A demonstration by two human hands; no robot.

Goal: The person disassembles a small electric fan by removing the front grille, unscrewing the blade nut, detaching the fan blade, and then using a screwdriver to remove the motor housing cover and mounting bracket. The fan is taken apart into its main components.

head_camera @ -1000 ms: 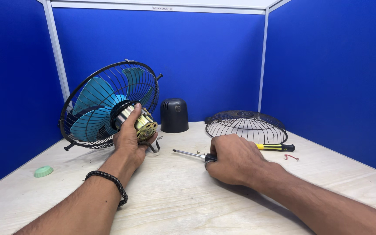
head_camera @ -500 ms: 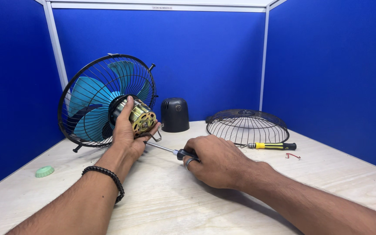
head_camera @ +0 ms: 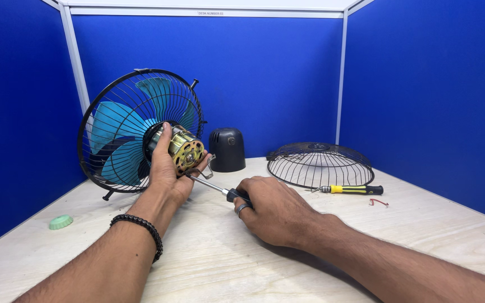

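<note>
My left hand (head_camera: 170, 171) grips the bare brass-coloured motor (head_camera: 185, 150) at the back of a fan, holding it upright on the wooden table (head_camera: 242, 264). The fan has teal blades (head_camera: 113, 140) behind a black wire guard (head_camera: 96, 118). A black-handled screwdriver (head_camera: 220, 191) is in my right hand (head_camera: 273, 210), its metal shaft pointing up-left with the tip at the motor's lower edge. A black bead bracelet (head_camera: 138, 227) sits on my left wrist.
A black domed motor cover (head_camera: 227, 148) stands behind the fan. The loose front wire guard (head_camera: 320, 164) lies at the right, with a yellow-and-black screwdriver (head_camera: 349, 189) and a small red wire piece (head_camera: 378, 202) beside it. A green round cap (head_camera: 61, 222) lies at the left. Blue partition walls enclose the table.
My right hand picked the screwdriver up off the table and brought it left, tip to the motor. My left hand turned the fan more upright.
</note>
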